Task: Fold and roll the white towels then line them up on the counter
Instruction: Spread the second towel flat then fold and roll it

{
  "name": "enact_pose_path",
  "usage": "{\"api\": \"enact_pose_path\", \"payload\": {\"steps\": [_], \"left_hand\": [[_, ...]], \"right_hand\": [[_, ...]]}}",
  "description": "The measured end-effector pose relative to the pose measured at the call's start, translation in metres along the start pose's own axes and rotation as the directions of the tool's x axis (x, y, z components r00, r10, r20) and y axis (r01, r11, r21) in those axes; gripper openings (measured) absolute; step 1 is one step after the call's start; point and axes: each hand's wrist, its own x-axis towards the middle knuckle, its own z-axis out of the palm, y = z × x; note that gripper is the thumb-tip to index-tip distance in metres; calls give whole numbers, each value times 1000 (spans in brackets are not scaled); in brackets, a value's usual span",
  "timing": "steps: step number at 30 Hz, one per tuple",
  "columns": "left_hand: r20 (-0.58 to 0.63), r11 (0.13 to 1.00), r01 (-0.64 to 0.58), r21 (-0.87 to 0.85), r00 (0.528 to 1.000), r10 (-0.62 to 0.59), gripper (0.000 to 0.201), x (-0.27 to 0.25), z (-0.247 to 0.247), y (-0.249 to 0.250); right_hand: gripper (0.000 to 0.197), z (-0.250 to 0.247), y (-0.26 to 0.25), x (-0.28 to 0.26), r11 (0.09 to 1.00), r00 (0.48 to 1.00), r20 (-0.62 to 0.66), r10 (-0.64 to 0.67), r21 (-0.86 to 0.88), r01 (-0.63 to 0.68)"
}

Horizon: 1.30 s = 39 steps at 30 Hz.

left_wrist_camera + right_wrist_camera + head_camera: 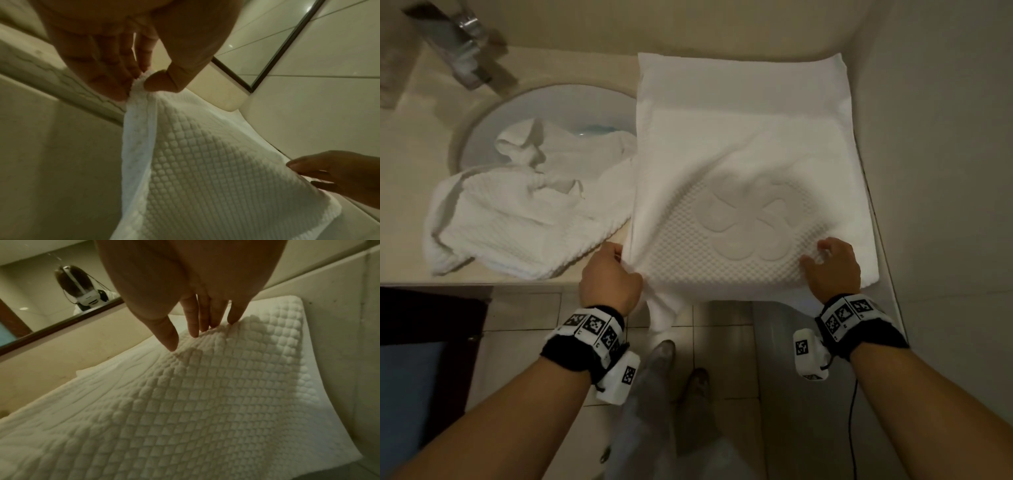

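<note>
White towel (750, 178) lies flat: your left hand (608, 274) pinches its near corner, right hand (832, 267) presses it, fingers spread. Second towel (527, 219) lies crumpled beside it.

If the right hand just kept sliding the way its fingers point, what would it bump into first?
Nothing solid at once: the right hand rests with straight fingers on the spread towel, pointing toward the back wall. It would likely ride over the towel's fold, then meet that wall, though depth is uncertain.
</note>
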Motion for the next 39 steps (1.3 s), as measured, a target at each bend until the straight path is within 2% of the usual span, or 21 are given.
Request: {"api": "enact_pose_path", "payload": {"steps": [2,4,8,15,20,24,26,30,34,39], "left_hand": [[-58,1000,20,-6,998,-21,42,-7,6,2],[-67,998,58,-2,996,-58,49,-17,15,3],[-150,999,42,-4,988,-42,42,-31,33,-6],[-269,995,-57,-84,963,32,33,-27,36,-28],[-289,972,-37,-232,957,-33,32,-27,34,-30],[-248,889,118,-441,937,-247,27,-23,29,-27],[-206,840,168,-515,928,-312,25,-19,26,-29],[-81,789,205,-579,948,-306,28,-13,17,-29],[2,745,255,-616,947,-323,32,-4,10,-31],[6,813,216,-541,967,-253,21,-7,12,-39]], "right_hand": [[51,-2,1,1,999,998,60,-15,-42,17],[57,-3,3,1,998,995,99,-27,-52,32],[63,-5,8,2,996,990,133,-47,-65,56],[58,-5,15,2,996,991,104,-79,-36,83],[59,-3,13,0,998,995,78,-66,-1,67],[57,-4,12,-1,998,996,65,-67,-12,67],[56,-4,12,-1,998,995,69,-67,-12,68],[55,-6,13,0,997,995,78,-68,-24,70],[55,-6,13,0,997,994,87,-67,-23,70],[54,-5,20,-8,1000,1000,12,-10,25,10]]}}
